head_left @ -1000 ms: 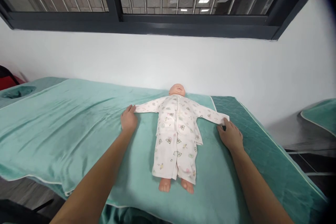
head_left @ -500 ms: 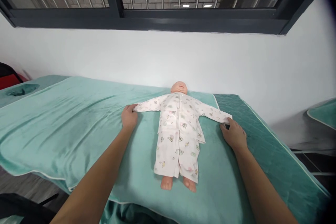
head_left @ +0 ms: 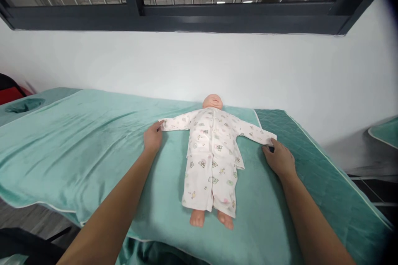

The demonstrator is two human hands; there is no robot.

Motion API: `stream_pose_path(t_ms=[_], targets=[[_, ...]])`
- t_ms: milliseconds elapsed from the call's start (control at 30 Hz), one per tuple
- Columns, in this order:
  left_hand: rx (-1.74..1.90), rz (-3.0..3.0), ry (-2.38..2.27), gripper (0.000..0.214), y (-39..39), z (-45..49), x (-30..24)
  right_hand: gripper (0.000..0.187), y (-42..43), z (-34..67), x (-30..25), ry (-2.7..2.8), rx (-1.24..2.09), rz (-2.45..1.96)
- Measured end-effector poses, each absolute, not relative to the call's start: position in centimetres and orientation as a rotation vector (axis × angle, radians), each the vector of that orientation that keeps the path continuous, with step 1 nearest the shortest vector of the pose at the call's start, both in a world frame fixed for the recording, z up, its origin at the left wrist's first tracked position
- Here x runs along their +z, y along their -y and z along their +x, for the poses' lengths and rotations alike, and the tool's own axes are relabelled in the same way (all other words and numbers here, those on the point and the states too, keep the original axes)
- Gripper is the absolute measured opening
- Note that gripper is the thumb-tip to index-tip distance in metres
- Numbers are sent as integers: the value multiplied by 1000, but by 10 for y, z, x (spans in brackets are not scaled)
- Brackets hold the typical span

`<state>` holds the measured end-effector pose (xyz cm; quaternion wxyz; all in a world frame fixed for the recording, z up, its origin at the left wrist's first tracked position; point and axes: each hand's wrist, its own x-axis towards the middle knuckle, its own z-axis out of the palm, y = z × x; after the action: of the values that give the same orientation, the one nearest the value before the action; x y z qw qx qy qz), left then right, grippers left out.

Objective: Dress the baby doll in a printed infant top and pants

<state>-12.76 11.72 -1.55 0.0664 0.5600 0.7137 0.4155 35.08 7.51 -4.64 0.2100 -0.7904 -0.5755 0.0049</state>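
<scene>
A baby doll (head_left: pixel 212 101) lies on its back, head toward the wall and bare feet toward me. It wears a white printed shirt (head_left: pixel 211 132) and matching trousers (head_left: pixel 199 186); both sleeves are spread out sideways and the doll's hands do not show. My left hand (head_left: pixel 153 136) pinches the cuff of the sleeve on the left. On the other side my right hand (head_left: pixel 280 159) grips the lower edge of the right sleeve's cuff (head_left: pixel 270 137) between thumb and fingers.
Green sheets (head_left: pixel 93 145) cover the bed under the doll. A white wall (head_left: pixel 174 66) rises behind it, with a dark-framed window (head_left: pixel 236 22) above. At the far left is a face hole (head_left: pixel 25 105) in the bed; a dark object (head_left: pixel 27 244) stands at lower left.
Both hands keep hold of the cuffs. The right hand and its sleeve end sit very slightly farther right; the view has tilted down a little. The doll lies as before.
</scene>
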Motion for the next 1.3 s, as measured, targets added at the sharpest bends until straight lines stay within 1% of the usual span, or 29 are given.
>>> stream_pose_path(t_ms=[133, 300, 733, 800, 933, 1000, 1100, 1133, 1200, 1267, 1300], targets=[[1360, 1632, -2084, 46, -118, -131, -17, 58, -75, 352, -48, 1583, 5, -2162], [1403, 1656, -2052, 52, -120, -131, -19, 60, -75, 352, -47, 1552, 16, -2141], [1255, 1701, -2213, 43, -123, -128, -16, 57, -70, 353, -44, 1363, 70, -2014], [1256, 1718, -2212, 42, -123, -128, -17, 52, -72, 355, -43, 1366, 47, -1952], [1326, 1730, -2206, 43, -123, -129, -19, 38, -65, 348, -35, 1352, -73, -1702], [1365, 1731, -2220, 43, -124, -130, -20, 33, -47, 328, -28, 1352, -61, -1542], [1388, 1753, -2227, 41, -126, -129, -22, 31, 7, 275, -20, 1462, 139, -1331], [1388, 1755, -2230, 40, -126, -129, -22, 30, 30, 255, -18, 1528, 239, -1292], [1385, 1752, -2242, 38, -127, -128, -22, 22, 75, 217, -16, 1653, 374, -1228], [1383, 1746, -2261, 35, -128, -127, -23, 21, 109, 189, -15, 1751, 417, -1229], [1385, 1741, -2272, 34, -128, -127, -23, 21, 121, 181, -15, 1823, 386, -1241]])
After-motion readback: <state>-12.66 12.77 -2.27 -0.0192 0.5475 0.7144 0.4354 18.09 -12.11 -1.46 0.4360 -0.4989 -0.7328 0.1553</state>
